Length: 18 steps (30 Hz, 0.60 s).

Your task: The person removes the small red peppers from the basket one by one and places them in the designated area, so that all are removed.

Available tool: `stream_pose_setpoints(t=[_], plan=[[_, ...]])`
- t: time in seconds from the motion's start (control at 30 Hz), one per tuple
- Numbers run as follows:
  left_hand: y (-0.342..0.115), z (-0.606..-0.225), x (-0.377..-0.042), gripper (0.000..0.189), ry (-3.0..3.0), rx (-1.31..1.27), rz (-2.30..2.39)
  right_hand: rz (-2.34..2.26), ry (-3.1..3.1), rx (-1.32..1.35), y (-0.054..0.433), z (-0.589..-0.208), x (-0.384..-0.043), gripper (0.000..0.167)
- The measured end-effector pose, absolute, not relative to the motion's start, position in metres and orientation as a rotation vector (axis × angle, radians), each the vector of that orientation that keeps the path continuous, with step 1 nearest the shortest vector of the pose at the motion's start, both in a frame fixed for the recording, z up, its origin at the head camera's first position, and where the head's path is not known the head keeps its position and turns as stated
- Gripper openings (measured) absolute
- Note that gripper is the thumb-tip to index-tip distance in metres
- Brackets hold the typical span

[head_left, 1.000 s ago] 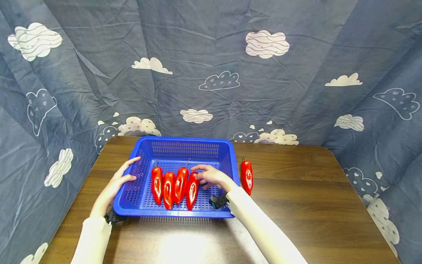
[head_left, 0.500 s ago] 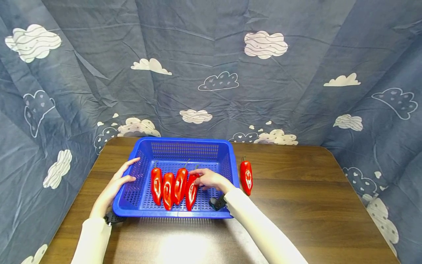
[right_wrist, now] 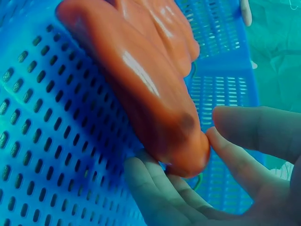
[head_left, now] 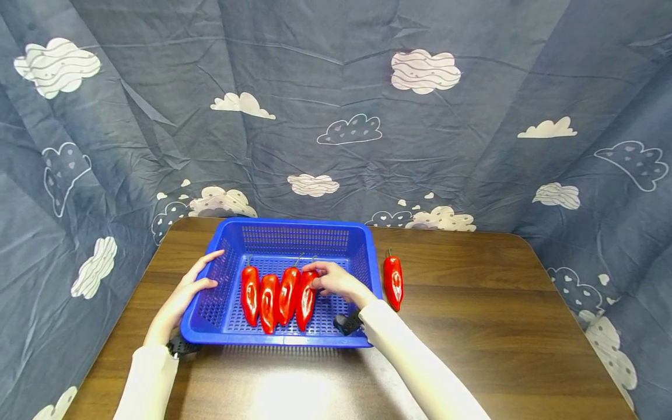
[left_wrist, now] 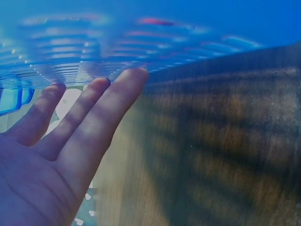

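Note:
Several glossy long red peppers lie side by side in the blue perforated basket (head_left: 278, 339). My right hand (head_left: 336, 281) reaches in and grips the rightmost pepper (head_left: 304, 303) near its stem end. In the right wrist view the fingers (right_wrist: 235, 160) lie on both sides of that pepper's end (right_wrist: 164, 122), with a bit of green stem showing. My left hand (head_left: 181, 297) steadies the basket's left side, fingers extended at the rim. The left wrist view shows straight fingertips (left_wrist: 134, 77) against the slotted wall.
One more long red pepper (head_left: 392, 282) lies on the brown wooden table (head_left: 472, 303), right of the basket. A dark cloth (head_left: 336, 87) with cloud prints hangs behind and at both sides.
My right hand has closed in on the rightmost pepper and shifted it slightly away from me inside the basket. The left hand, basket and other peppers stay put.

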<state>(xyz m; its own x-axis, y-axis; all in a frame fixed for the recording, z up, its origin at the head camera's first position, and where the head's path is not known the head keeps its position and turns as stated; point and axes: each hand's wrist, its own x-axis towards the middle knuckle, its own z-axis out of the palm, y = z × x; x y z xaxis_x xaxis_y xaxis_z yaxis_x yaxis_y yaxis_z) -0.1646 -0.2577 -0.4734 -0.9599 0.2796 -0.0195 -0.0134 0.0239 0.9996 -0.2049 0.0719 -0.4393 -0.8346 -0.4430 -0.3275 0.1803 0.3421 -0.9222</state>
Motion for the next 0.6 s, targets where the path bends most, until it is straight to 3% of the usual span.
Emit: stream_pose_setpoints(t=[0.6], plan=[[-0.2578, -0.4735, -0.1649, 0.060, 2.125, 0.273, 2.004, -1.721, 1.975, -0.256, 0.0799, -0.4380, -0.2089, 0.046]])
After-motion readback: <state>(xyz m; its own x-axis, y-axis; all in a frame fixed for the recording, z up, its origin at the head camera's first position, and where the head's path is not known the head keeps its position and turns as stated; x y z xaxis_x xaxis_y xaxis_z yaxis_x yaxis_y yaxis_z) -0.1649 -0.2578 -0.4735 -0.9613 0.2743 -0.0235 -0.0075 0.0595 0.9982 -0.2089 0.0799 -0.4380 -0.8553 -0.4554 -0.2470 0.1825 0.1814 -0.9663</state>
